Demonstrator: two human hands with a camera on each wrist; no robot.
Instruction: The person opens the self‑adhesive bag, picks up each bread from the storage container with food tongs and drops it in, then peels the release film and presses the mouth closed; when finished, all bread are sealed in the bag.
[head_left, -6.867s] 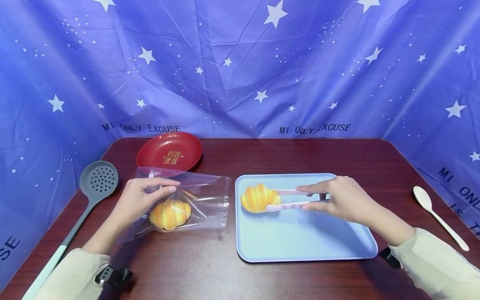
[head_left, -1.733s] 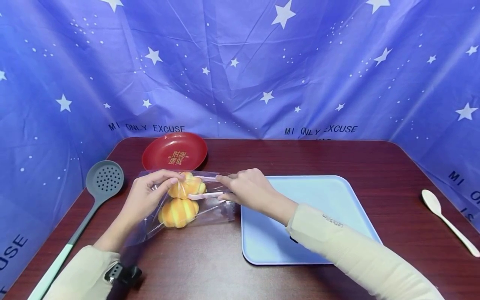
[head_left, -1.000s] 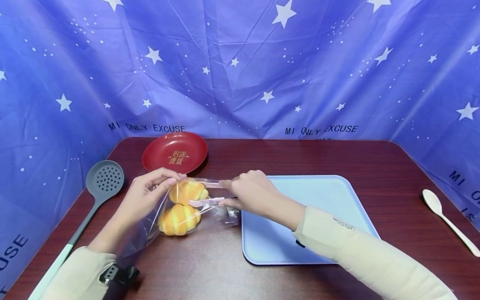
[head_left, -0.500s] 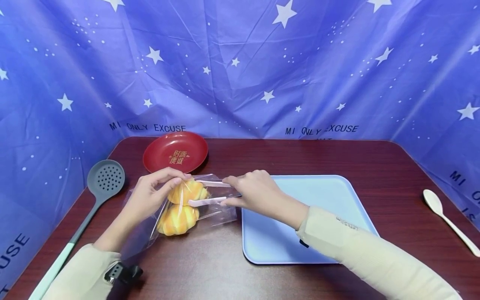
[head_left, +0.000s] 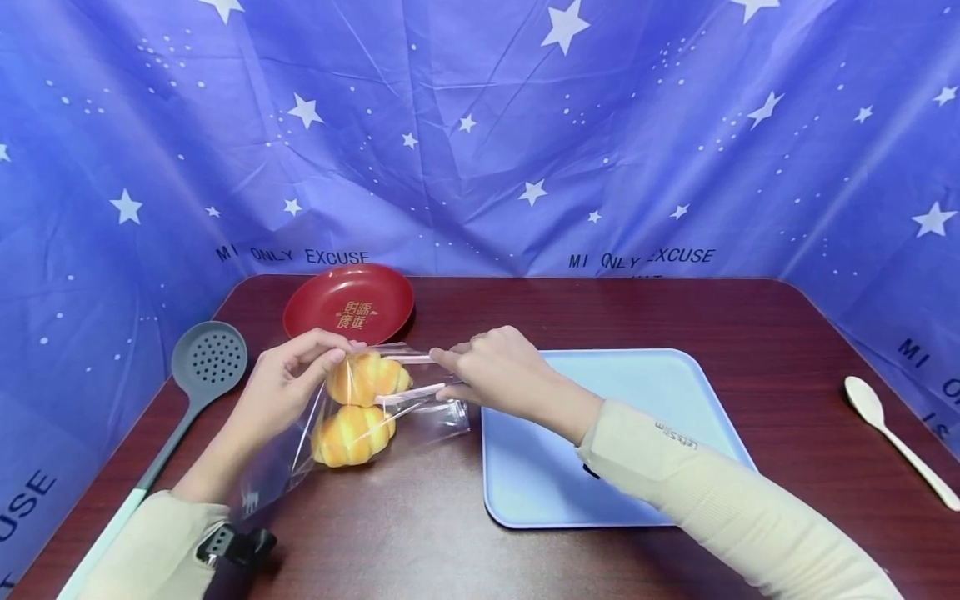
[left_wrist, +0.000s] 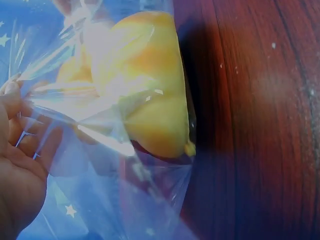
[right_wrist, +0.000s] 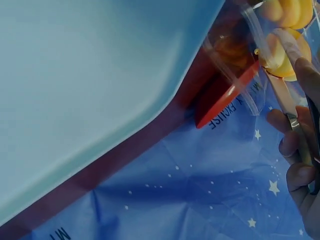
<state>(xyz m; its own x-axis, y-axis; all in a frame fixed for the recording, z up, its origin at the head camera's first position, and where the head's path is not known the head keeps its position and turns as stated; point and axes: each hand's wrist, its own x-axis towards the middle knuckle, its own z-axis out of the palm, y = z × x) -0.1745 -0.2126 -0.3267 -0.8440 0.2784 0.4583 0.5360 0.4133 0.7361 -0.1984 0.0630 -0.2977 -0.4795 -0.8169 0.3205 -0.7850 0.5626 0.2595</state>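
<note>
My left hand pinches the top of a clear plastic bag between thumb and fingers. Inside the bag two croissant-shaped bread rolls lie against each other: a far roll and a near roll. My right hand grips a pair of tongs with pale pink arms. The arms reach into the bag's right end, at the far roll. Through the film, the left wrist view shows a large roll beside the left hand. In the right wrist view, fingers curl round the tongs.
A light blue tray lies under the right forearm. Behind the bag sits a red plate with gold characters. A grey slotted skimmer lies at the left, a white spoon at the right. A starry blue cloth surrounds the table.
Since the oldest frame, my right hand has carried a roll in the tongs leftward from the tray into the bag. Over the last second both hands and the bag shift only slightly.
</note>
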